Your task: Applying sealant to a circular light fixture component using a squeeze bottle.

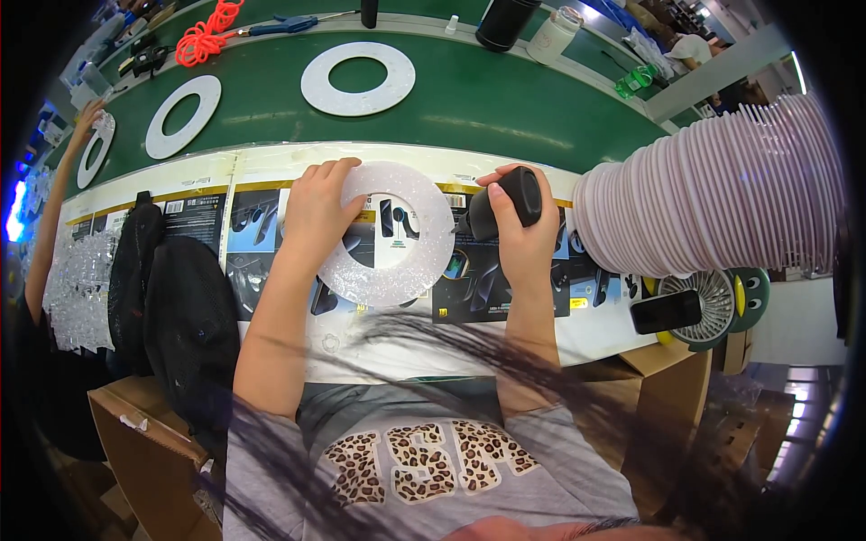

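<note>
My left hand (325, 206) grips the left side of a flat white speckled ring (424, 261), its thumb near the ring's inner edge and its fingers at the upper left rim. Through the hole shows printed sheeting on the bench. To the right of the ring, my right hand (523, 216) is wrapped round a black rounded handheld object (516, 198) with a narrower lower end at its left. This object is apart from the ring, and its exact kind cannot be made out.
Two more white rings (358, 101) lie on the green surface (271, 117) beyond. A long stack of rings (704, 194) stands at right, near a phone (666, 312) and small fan (708, 311). Another person's arm (63, 180) reaches toward a ring at far left. Dark strands of hair cross the foreground.
</note>
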Demonstrator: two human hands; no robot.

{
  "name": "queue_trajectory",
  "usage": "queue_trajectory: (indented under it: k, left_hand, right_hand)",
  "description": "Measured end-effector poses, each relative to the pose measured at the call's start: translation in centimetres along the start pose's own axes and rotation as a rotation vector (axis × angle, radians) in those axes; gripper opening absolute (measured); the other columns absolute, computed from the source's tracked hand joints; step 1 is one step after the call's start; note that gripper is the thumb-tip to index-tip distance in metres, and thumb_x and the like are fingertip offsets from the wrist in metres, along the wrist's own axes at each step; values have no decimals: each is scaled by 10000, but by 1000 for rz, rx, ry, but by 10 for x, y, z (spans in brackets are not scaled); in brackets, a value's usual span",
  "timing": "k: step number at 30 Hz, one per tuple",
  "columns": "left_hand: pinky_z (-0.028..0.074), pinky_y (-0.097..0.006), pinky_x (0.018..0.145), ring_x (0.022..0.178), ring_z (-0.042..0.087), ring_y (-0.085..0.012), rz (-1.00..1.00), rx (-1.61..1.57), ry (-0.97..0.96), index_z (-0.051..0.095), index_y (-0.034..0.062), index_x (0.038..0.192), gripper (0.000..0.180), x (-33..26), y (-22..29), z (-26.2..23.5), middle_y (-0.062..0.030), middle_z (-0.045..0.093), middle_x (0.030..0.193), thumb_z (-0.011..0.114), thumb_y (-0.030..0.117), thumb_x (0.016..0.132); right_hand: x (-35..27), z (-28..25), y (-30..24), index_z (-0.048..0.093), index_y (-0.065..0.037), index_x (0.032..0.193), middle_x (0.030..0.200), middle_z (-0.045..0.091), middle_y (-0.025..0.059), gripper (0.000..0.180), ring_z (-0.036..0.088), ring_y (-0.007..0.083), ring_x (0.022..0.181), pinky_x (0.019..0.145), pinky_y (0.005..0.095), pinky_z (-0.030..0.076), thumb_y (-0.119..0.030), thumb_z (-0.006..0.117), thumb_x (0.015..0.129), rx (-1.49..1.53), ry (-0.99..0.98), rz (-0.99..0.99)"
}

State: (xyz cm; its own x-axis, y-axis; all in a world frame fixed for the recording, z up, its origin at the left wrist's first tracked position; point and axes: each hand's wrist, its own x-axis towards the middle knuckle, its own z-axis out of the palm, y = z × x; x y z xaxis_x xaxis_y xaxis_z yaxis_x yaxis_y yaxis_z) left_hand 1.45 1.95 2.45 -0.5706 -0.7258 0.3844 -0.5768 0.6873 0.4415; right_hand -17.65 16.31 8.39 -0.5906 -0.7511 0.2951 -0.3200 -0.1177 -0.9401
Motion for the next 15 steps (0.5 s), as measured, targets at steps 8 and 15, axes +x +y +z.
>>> queue_trajectory:
  k: [8,15]
  left_hand:
    - [461,-384,868,972,585,-281,6,4,13,599,63,1120,455,-2,-2,-2,-95,639,1035,754,134,698]
    - [462,-394,850,956,579,-291,42,-9,33,594,75,1114,454,0,-2,0,-96,630,1011,751,141,693]
  right_hand:
    - [0,3,0,564,-16,1000,905,672,69,141,604,119,859,812,257,467,-79,588,876,6,-9,1]
    - [0,1,-2,562,-11,1000,906,671,70,135,603,123,860,817,257,464,-67,584,879,-31,-15,19]
